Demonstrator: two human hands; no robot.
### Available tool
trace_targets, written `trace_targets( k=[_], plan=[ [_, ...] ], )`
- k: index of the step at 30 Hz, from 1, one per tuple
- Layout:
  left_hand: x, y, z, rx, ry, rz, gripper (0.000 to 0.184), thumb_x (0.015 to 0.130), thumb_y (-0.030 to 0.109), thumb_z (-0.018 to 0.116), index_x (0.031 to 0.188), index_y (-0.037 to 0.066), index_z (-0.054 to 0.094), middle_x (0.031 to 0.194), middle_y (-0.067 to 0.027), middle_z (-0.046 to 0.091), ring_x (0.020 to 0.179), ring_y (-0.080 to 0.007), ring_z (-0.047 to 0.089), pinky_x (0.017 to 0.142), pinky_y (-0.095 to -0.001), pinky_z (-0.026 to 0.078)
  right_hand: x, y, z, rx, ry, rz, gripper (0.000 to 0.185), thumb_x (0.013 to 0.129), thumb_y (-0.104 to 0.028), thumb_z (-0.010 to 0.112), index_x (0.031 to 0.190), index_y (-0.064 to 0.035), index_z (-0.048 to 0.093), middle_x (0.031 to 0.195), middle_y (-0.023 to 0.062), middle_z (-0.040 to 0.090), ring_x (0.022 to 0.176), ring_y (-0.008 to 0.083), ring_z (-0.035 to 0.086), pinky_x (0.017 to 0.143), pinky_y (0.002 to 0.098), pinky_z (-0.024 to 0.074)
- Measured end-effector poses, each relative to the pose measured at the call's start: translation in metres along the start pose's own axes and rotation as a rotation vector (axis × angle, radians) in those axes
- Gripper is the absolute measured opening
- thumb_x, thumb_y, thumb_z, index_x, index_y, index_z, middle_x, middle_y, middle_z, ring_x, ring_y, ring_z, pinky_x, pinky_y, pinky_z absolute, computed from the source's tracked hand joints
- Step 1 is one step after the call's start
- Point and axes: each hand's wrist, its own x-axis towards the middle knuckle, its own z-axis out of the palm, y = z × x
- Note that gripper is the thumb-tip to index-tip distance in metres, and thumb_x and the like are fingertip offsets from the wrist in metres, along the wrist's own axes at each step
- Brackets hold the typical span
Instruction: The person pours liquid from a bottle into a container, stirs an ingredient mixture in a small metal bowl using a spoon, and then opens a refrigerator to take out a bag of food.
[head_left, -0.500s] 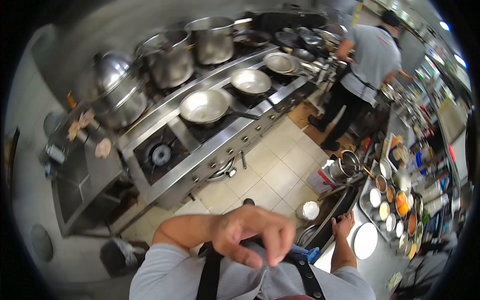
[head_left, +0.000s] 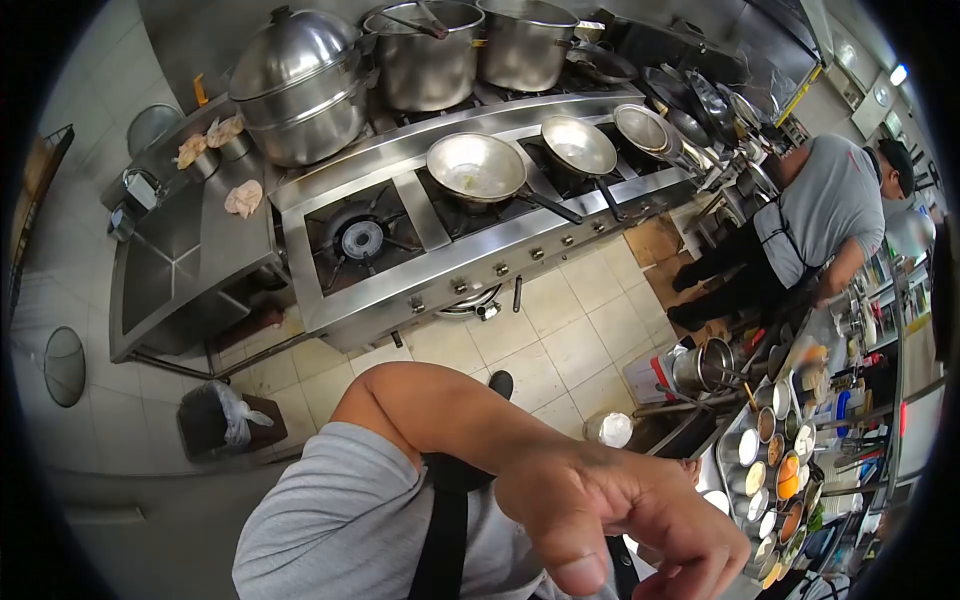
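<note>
My left hand point(head_left: 625, 510) is raised close to the camera, reaching across my chest. Its thumb hangs apart from the loosely bent fingers, and nothing shows between them. Behind it, only a small part of my right hand point(head_left: 692, 468) is visible at the edge of the prep counter; its fingers are mostly hidden. The edge of a white plate point(head_left: 716, 499) peeks out beside my left hand. Farther right, a tray holds several small metal containers of food, among them one with something orange point(head_left: 788, 476).
A steel stove point(head_left: 450, 270) carries a wok point(head_left: 476, 165), a second pan point(head_left: 579, 144) and large pots point(head_left: 425, 60). A lidded steamer point(head_left: 300, 90) stands left, above a sink point(head_left: 170, 260). A co-worker point(head_left: 820, 200) bends at the right. A lined bin point(head_left: 232, 418) and white bucket point(head_left: 610, 429) stand on the floor.
My left hand has come closer to the camera and moved right, now covering most of my right hand and the plate. The view has shifted, and the co-worker leans farther over.
</note>
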Motion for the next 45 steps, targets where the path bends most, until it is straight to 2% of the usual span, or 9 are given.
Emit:
trace_targets(
  k=[2,11,15,20,23,25,28,32,45],
  plan=[
    [0.0,-0.002,-0.001,0.001,-0.013,0.018,0.057,0.089,0.054,0.062,0.09,-0.003,0.063,0.092,-0.0123,0.057,0.088,-0.0254,0.055,0.082,-0.0377,0.041,0.002,0.014,0.012,-0.014,0.046,-0.067,0.029,0.077,-0.028,0.08,0.09,-0.0046,0.07,0.127,0.0135,0.06,0.142,0.0361,0.035,0.114,0.0503,0.0295],
    [0.001,0.002,0.003,0.101,-0.047,0.116,0.049,0.091,0.047,0.064,0.089,-0.002,0.063,0.088,-0.0116,0.056,0.082,-0.0244,0.055,0.076,-0.0375,0.042,0.002,0.008,0.008,-0.035,0.018,-0.027,0.03,0.075,-0.029,0.081,0.091,-0.0046,0.072,0.126,0.0147,0.061,0.142,0.0367,0.036,0.114,0.0513,0.0296],
    [0.001,0.003,0.005,0.171,-0.001,0.176,0.035,0.091,0.034,0.07,0.089,-0.001,0.067,0.087,-0.0114,0.059,0.077,-0.0228,0.057,0.071,-0.0345,0.044,0.004,0.008,0.006,-0.017,0.011,-0.032,0.03,0.075,-0.029,0.081,0.091,-0.0042,0.073,0.126,0.0149,0.061,0.141,0.0369,0.037,0.114,0.0505,0.03],
    [-0.003,0.006,0.004,0.248,0.044,0.115,0.022,0.09,0.023,0.077,0.089,0.001,0.07,0.087,-0.011,0.062,0.077,-0.0211,0.059,0.067,-0.0312,0.045,0.004,0.013,0.011,0.016,0.038,-0.034,0.029,0.074,-0.027,0.081,0.09,-0.0042,0.073,0.124,0.0151,0.062,0.141,0.0379,0.038,0.114,0.0508,0.03],
    [-0.003,0.005,0.0,0.36,0.015,0.122,0.029,0.088,0.03,0.078,0.089,0.003,0.068,0.089,-0.0088,0.061,0.08,-0.0191,0.058,0.068,-0.0301,0.044,0.002,0.008,0.009,0.046,0.049,-0.042,0.028,0.073,-0.025,0.081,0.089,-0.0041,0.072,0.123,0.0156,0.062,0.141,0.0386,0.038,0.114,0.0512,0.0296],
    [-0.008,0.002,-0.008,0.465,-0.037,0.082,0.04,0.085,0.041,0.078,0.091,0.005,0.065,0.091,-0.0046,0.057,0.084,-0.0149,0.054,0.07,-0.0279,0.042,-0.001,0.002,0.001,0.042,0.029,-0.023,0.027,0.072,-0.024,0.081,0.088,-0.004,0.071,0.123,0.0159,0.062,0.14,0.0392,0.038,0.114,0.0518,0.0294],
    [-0.009,0.007,0.002,0.413,0.056,0.038,0.033,0.087,0.034,0.079,0.09,0.006,0.063,0.089,-0.0034,0.056,0.078,-0.0145,0.055,0.068,-0.0272,0.044,-0.003,0.007,0.002,0.031,0.032,-0.046,0.028,0.073,-0.023,0.081,0.09,-0.0037,0.072,0.124,0.016,0.062,0.14,0.0394,0.037,0.114,0.0523,0.0293],
    [-0.004,-0.002,0.005,0.295,0.028,0.178,0.025,0.09,0.027,0.078,0.086,0.004,0.068,0.088,-0.0104,0.063,0.078,-0.0213,0.06,0.068,-0.0315,0.046,-0.002,0.006,0.006,0.057,0.063,-0.061,0.028,0.073,-0.021,0.081,0.092,-0.0034,0.072,0.123,0.0159,0.062,0.141,0.0391,0.037,0.114,0.0525,0.0291],
    [-0.007,-0.015,0.011,0.16,0.086,0.189,0.027,0.091,0.027,0.076,0.085,0.003,0.065,0.086,-0.0097,0.061,0.076,-0.0212,0.056,0.07,-0.0333,0.044,-0.001,0.003,0.003,0.049,0.039,-0.018,0.028,0.073,-0.024,0.081,0.088,-0.0034,0.069,0.122,0.015,0.06,0.141,0.0377,0.037,0.113,0.0517,0.0298]
  ],
)
